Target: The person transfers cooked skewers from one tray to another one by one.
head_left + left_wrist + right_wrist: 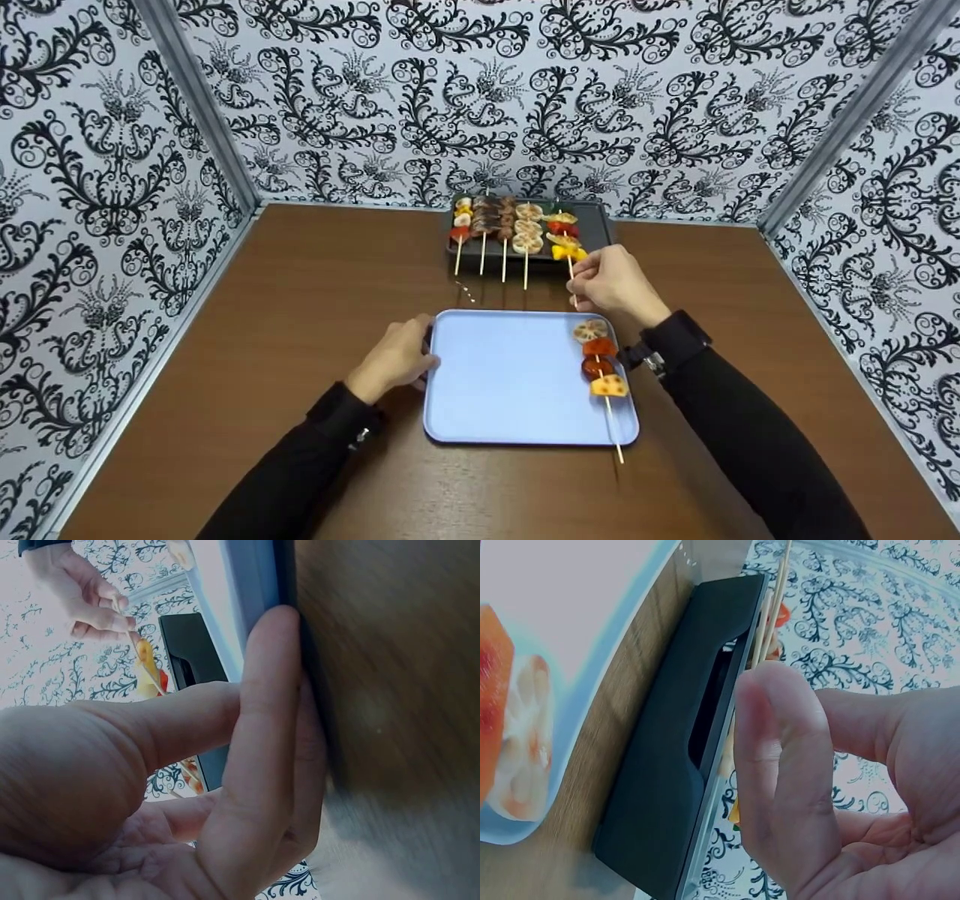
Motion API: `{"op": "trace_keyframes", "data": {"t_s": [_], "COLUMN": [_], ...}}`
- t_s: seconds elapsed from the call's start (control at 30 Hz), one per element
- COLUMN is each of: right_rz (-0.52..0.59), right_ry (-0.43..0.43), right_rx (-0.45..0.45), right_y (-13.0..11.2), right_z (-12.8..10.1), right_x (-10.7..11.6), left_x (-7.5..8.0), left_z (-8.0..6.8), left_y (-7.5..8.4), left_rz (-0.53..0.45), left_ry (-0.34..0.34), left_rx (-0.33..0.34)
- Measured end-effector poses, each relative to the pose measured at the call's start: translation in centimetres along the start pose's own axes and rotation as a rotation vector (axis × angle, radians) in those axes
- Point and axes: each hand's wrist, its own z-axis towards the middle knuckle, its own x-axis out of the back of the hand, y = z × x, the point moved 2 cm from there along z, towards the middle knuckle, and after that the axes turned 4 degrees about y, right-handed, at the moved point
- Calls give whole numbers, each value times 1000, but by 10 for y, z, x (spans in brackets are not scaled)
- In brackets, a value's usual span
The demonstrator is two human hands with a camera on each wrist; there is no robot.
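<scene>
My left hand (396, 354) grips the left rim of a light blue tray (517, 375), thumb over the edge; the tray's side (232, 607) shows close up in the left wrist view. Over the front right of a black grill (597, 225), my right hand (616, 281) pinches the bare stick of a vegetable skewer (566, 238) with yellow, red and lotus-root pieces. In the left wrist view, that skewer's yellow piece (145, 664) tilts up off the grill. Along the tray's right side lies another skewer (598, 367), its stick jutting past the front rim.
Several more skewers lie side by side on the grill: a vegetable skewer (460, 219), dark meat skewers (486, 217) and a lotus-root skewer (528, 229). Their sticks overhang the front edge. Patterned walls (495, 97) enclose the brown table (337, 262) at the back and sides.
</scene>
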Motion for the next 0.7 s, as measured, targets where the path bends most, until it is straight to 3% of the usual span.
{"op": "trace_keyframes", "data": {"t_s": [0.7], "right_rz": [-60], "right_ry": [-14], "right_rx": [83], "right_y": [-2], "right_z": [-54], "right_x": [-7], "left_x": [-1], "left_z": [1], "left_y": [0], "left_rz": [21], "left_ry": [2], "left_rx": [8]}}
